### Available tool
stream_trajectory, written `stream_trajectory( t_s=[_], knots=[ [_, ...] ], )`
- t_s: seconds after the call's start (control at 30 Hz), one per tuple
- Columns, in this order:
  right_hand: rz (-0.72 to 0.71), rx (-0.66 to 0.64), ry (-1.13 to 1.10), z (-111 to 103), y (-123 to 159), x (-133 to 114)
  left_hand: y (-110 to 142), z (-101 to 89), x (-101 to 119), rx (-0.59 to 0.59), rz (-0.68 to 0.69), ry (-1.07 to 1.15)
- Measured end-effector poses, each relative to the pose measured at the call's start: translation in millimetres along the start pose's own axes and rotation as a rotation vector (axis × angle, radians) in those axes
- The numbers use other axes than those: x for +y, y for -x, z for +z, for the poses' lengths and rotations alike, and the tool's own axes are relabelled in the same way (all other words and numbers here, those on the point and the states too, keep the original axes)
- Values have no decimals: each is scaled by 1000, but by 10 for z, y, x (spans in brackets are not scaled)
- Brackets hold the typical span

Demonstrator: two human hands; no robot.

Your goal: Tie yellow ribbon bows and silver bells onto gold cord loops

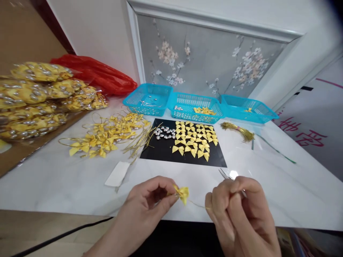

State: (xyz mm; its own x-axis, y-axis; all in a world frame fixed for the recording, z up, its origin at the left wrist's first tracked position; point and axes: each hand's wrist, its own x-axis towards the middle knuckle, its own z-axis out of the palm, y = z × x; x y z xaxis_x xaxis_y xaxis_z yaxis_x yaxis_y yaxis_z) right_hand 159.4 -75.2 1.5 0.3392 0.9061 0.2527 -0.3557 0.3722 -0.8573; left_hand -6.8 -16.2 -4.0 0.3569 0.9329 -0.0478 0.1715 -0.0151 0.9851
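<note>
Between the thumb and forefinger of my left hand (150, 205) is a yellow ribbon bow (184, 194), held just over the table's front edge. A thin gold cord (197, 205) runs from the bow to my right hand (238, 210), whose fingers are closed round it. Something metallic, partly hidden, shows by the right fingers; scissor-like tips (223, 174) stick out behind that hand. Beyond both hands lies a black mat (163, 157) with rows of yellow bows (191, 137) and a cluster of silver beads (164, 132).
Finished-looking bows with cords (103, 137) are heaped left of the mat, beside loose gold cords (139, 139) and a white card (117, 174). Blue baskets (197, 116) line the back. A tied cord bundle (238, 130) lies right. Bagged bows (34, 100) and a red plastic bag (99, 73) stand far left.
</note>
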Motion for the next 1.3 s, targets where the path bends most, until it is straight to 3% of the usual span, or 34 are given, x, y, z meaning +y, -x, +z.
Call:
stream_trajectory(
  t_s=[0.13,0.23,0.47,0.73,1.0,1.3],
  knots=[
    [-75,-2,234,81,72,-38,28,-7,47,59,28,4],
    [-138,-88,499,89,87,-9,52,-3,93,103,17,1],
    [-465,-167,989,-1,77,139,67,11,153,198,50,-15],
    [-643,-191,1155,-22,58,120,85,-2,158,219,97,-73],
    [-651,-191,1110,-37,66,173,72,19,184,258,122,-104],
    [-650,-175,1103,-15,65,190,95,16,145,224,158,-123]
  ],
)
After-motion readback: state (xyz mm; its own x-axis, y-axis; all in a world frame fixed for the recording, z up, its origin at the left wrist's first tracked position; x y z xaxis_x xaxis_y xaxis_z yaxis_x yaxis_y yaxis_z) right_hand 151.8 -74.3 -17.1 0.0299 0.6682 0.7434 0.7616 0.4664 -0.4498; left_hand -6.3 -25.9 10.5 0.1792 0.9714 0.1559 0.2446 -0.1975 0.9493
